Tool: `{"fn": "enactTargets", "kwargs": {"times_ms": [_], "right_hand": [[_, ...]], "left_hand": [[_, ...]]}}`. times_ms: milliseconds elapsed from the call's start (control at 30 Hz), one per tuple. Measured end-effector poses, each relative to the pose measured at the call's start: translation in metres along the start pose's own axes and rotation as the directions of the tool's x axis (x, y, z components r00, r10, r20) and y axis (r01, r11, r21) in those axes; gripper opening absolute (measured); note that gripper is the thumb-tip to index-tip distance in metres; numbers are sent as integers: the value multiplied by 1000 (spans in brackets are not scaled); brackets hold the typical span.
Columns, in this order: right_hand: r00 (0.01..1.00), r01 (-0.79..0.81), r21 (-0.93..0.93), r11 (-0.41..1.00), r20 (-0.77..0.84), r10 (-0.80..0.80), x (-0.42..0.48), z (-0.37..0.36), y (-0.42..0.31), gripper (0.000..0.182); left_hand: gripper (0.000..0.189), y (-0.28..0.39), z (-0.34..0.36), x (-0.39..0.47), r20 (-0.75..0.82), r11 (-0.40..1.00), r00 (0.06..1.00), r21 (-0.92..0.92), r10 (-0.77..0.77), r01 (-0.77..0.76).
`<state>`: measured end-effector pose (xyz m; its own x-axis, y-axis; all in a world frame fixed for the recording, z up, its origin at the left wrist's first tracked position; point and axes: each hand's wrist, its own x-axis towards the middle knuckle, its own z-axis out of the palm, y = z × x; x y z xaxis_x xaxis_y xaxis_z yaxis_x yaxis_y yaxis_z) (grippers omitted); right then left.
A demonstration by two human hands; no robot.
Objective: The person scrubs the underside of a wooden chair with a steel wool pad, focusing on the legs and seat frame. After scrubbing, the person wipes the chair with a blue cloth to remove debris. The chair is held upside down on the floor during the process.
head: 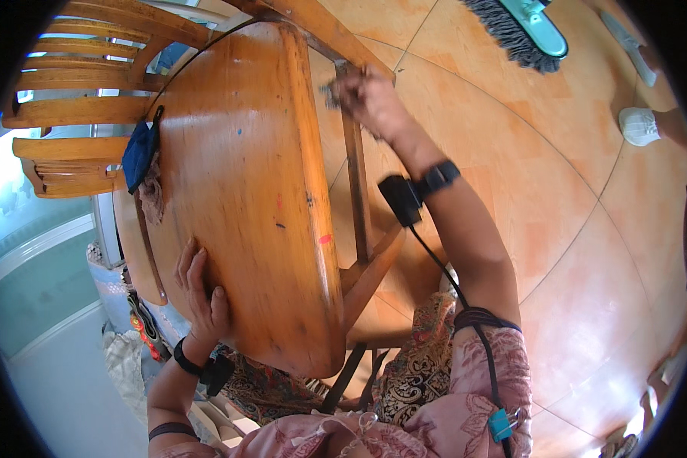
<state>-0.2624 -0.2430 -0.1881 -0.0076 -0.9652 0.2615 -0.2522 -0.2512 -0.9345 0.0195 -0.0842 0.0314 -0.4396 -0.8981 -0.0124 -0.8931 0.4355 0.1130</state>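
A varnished wooden table (246, 189) with a rounded edge stands before me, bearing small paint specks and a red mark. My left hand (202, 295) lies on the tabletop near its lower left part, fingers apart and holding nothing. Off the table's far right edge, above the wooden leg frame (355, 183), my right hand (372, 103) is closed on a small grey object (331, 96). Motion blurs both that hand and the object, so its exact kind is unclear.
A dark blue cloth item (141, 153) and a brownish rag (152, 197) lie at the table's left side. Wooden chairs (86, 109) stand beyond. A mop head (529, 34) rests on the tiled floor (492, 143). Another person's white shoe (639, 126) is at right.
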Motion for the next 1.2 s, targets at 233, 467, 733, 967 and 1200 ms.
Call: {"fn": "enactTargets", "kwargs": {"times_ms": [233, 467, 733, 967, 1200], "right_hand": [[958, 13, 240, 971, 276, -81, -160, -5, -57, 18], [998, -3, 216, 976, 66, -12, -96, -6, -26, 12], [887, -315, 533, 785, 459, 45, -198, -15, -51, 11], [877, -348, 380, 857, 456, 154, -198, 62, 13, 15], [868, -479, 670, 568, 461, 188, -204, -22, -17, 13]], "left_hand": [[49, 1, -2, -4, -2, 1000, 1000, 25, -10, 10], [49, -3, 8, 0, -31, 1000, 1000, -29, 2, -3], [48, -6, 5, -3, -62, 1000, 998, -13, 8, -9], [48, -4, 7, -4, -49, 1000, 999, -6, -18, 18], [50, -3, 6, -3, -68, 998, 996, 31, 54, -52]]}}
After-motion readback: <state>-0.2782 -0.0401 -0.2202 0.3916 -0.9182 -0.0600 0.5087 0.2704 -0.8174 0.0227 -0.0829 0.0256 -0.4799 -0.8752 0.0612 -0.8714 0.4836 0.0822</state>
